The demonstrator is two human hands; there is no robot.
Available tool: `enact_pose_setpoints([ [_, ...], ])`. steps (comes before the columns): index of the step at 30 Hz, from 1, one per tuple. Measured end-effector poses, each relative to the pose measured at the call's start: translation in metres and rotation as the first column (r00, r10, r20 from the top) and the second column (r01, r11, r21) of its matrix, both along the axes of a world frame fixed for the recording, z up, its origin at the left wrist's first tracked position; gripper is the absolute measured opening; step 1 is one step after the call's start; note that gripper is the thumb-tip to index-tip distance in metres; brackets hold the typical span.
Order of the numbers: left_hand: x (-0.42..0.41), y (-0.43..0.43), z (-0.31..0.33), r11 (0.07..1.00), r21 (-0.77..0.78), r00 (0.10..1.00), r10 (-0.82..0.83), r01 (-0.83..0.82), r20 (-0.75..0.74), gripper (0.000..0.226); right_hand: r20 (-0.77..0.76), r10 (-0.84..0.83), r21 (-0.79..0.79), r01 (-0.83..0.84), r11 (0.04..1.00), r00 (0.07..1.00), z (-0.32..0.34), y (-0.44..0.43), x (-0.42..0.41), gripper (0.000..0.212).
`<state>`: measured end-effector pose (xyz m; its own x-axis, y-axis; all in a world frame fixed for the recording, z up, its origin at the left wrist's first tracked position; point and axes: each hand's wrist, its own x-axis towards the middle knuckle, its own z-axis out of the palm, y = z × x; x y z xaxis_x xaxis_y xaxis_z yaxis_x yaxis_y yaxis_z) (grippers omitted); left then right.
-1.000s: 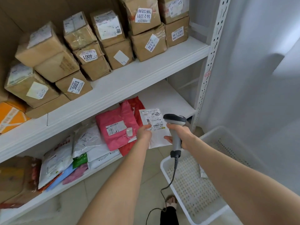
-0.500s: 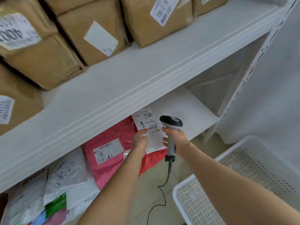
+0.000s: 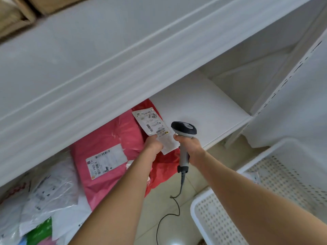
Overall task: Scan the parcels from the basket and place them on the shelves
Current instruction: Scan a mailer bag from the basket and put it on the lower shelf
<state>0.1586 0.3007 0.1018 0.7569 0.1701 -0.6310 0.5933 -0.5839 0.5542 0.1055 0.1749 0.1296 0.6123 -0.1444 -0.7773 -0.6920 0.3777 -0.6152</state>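
My left hand pinches the lower edge of a flat white parcel with a printed label, holding it over the lower shelf on top of a red bag. My right hand grips the handle of a grey and black barcode scanner, whose head sits just right of the parcel. The scanner's black cable hangs toward the floor. The white perforated basket stands on the floor at the lower right, with one small white item lying in it.
A pink mailer with a label lies on the lower shelf left of the white parcel; white and green bags are piled further left. The upper shelf board juts out above, cardboard boxes at its far left. A perforated upright stands at right.
The view has dropped closer under the upper shelf. Both hands have moved forward, carrying the white parcel further in over the lower shelf, the scanner staying beside it.
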Motion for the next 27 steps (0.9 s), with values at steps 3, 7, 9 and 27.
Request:
enact_pose_setpoints([
  [3, 0.002, -0.007, -0.010, 0.997, 0.002, 0.997, -0.082, 0.082, 0.010, 0.054, 0.026, -0.029, -0.010, 0.030, 1.000, 0.999, -0.006, -0.006, 0.003, 0.020],
  [7, 0.006, -0.019, -0.022, 0.989, 0.032, 0.990, -0.144, 0.143, 0.007, 0.047, 0.052, -0.065, 0.001, 0.065, 0.998, 0.997, -0.017, -0.013, 0.010, 0.016],
  [9, 0.008, -0.023, -0.026, 0.979, 0.081, 0.982, -0.188, 0.187, 0.005, 0.050, 0.049, -0.069, 0.003, 0.069, 0.998, 0.996, -0.021, -0.015, 0.011, 0.015],
  [27, -0.026, -0.056, 0.031, 0.890, 0.366, 0.927, -0.344, 0.272, 0.147, 0.035, 0.034, -0.206, 0.102, 0.201, 0.974, 0.978, 0.011, -0.067, -0.058, 0.007],
])
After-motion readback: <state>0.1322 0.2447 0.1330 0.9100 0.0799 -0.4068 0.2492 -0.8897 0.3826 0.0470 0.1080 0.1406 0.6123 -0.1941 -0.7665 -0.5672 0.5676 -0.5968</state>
